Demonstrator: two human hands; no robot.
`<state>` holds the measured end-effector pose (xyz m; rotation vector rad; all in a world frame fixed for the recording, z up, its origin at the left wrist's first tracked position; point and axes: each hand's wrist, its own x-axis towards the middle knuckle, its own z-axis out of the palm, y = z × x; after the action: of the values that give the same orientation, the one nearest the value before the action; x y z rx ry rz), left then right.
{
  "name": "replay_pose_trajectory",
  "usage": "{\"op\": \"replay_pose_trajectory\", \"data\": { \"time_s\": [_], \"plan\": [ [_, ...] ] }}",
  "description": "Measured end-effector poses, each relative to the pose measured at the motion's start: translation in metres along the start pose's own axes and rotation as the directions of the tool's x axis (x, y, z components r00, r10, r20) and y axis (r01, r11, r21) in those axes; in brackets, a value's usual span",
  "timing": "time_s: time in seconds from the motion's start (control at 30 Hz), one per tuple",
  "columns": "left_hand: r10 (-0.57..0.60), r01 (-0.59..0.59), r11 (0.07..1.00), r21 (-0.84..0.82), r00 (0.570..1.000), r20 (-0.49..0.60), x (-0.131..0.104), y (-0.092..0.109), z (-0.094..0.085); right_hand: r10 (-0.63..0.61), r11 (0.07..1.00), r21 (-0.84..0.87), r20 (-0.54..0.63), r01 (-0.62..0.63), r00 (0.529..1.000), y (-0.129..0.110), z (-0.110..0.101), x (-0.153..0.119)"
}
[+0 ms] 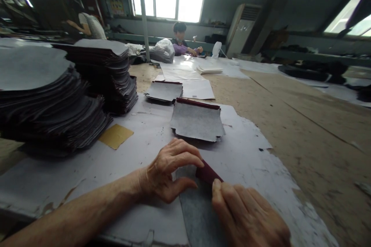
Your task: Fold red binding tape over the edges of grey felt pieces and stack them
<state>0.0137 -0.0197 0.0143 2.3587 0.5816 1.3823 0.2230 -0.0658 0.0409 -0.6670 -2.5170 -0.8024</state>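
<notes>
A grey-backed sheet of material lies on the white paper right in front of me, its far edge turned over to show a dark maroon face. My left hand arches over the sheet's left side, thumb and forefinger apart, a fingertip touching the maroon fold. At the fold's right end, my right hand is closed on the edge between thumb and forefinger. Just beyond my hands sits a small pile of grey pieces with maroon folded edges. Another such pile lies behind it.
Tall stacks of dark, grey-backed pieces stand at the left. A yellow-brown square lies beside them. White paper covers part of the brown table. A co-worker sits across; another person is farther left.
</notes>
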Motion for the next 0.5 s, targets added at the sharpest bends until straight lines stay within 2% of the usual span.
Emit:
{"op": "replay_pose_trajectory", "data": {
  "time_s": [0.17, 0.27, 0.37, 0.5],
  "plan": [
    [0.065, -0.063, 0.997, 0.045, 0.997, -0.052, 0.004, -0.002, 0.003, 0.05, 0.996, 0.077, -0.017, -0.049, 0.999, 0.0, 0.003, 0.002],
    [0.09, -0.083, 0.992, 0.095, 0.993, -0.079, 0.004, -0.001, 0.006, 0.17, 0.973, 0.173, -0.08, -0.154, 0.982, 0.0, 0.007, 0.008],
    [-0.001, 0.014, 0.99, 0.139, 0.995, -0.097, 0.002, 0.003, 0.002, 0.34, 0.917, 0.245, -0.068, -0.315, 0.938, 0.004, 0.009, 0.012],
    [-0.151, 0.195, 0.949, 0.247, 0.971, -0.188, -0.005, 0.006, -0.011, 0.434, 0.814, 0.381, 0.107, -0.44, 0.895, 0.019, 0.005, -0.001]
  ]
}}
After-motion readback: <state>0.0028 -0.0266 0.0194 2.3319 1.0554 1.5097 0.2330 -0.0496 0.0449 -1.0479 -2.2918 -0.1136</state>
